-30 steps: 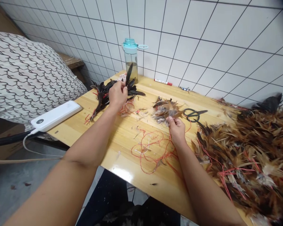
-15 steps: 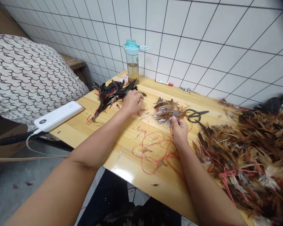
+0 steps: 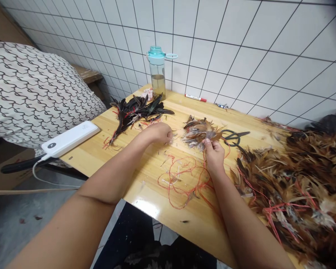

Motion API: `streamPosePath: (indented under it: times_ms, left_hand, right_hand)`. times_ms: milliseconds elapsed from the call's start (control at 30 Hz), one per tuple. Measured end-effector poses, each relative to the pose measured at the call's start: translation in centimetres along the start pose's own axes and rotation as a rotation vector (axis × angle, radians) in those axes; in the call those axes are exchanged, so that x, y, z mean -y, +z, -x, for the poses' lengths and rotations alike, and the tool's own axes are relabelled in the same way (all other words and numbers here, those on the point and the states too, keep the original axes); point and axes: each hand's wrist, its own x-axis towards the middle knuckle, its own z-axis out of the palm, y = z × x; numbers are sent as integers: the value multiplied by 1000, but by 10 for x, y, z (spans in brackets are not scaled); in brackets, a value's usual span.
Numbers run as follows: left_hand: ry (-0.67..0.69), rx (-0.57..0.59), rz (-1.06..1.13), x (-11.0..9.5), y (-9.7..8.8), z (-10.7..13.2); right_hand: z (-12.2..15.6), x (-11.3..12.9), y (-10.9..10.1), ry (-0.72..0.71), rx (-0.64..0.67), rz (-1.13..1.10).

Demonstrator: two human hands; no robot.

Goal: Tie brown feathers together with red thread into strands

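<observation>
My right hand (image 3: 215, 154) pinches a bunch of brown and grey feathers (image 3: 198, 130) at its lower right side, thumb on top. Red string (image 3: 182, 186) runs from beside that hand into loose loops on the wooden table (image 3: 168, 231). My left hand (image 3: 161, 133) is closed, fingers curled down near the table top, left of the bunch. Whatever its fingertips hold, if anything, is hidden. Just beyond it lies a pile of black feathers (image 3: 140, 108) with red ties. Scissors (image 3: 235, 136) with dark handles rest right of the bunch.
A large heap of brown feathers (image 3: 302, 179) covers the table's right side. A bottle (image 3: 157, 74) and a red-and-white marker (image 3: 195, 98) stand and lie near the tiled wall. At the left are a white power bank (image 3: 70, 139) and a person's patterned clothing (image 3: 39, 89).
My left hand has come down and nearer to me, away from the black feathers, and its fingers have curled in. My right hand stays on the brown feather bunch.
</observation>
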Motion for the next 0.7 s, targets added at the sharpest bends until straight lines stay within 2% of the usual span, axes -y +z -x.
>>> streamPosePath:
  times_ms: [133, 200, 367, 433, 500, 567, 700]
  left_hand:
    - [-36, -15, -118, -15, 6, 2]
    - [2, -33, -129, -16, 9, 1]
    - [164, -237, 169, -9, 7, -5]
    - [165, -317, 285, -5, 5, -5]
    - [141, -368, 294, 1, 2, -3]
    - [98, -330, 204, 10, -2, -1]
    - [25, -42, 46, 24, -6, 0]
  right_hand:
    - [1, 0, 0, -26, 17, 23]
    - [1, 0, -1, -26, 30, 38]
    - [3, -2, -2, -27, 71, 55]
    - [3, -2, -1, -30, 85, 67]
    - [4, -2, -1, -36, 87, 86]
    - [3, -2, 0, -39, 84, 89]
    - [3, -3, 0, -42, 88, 103]
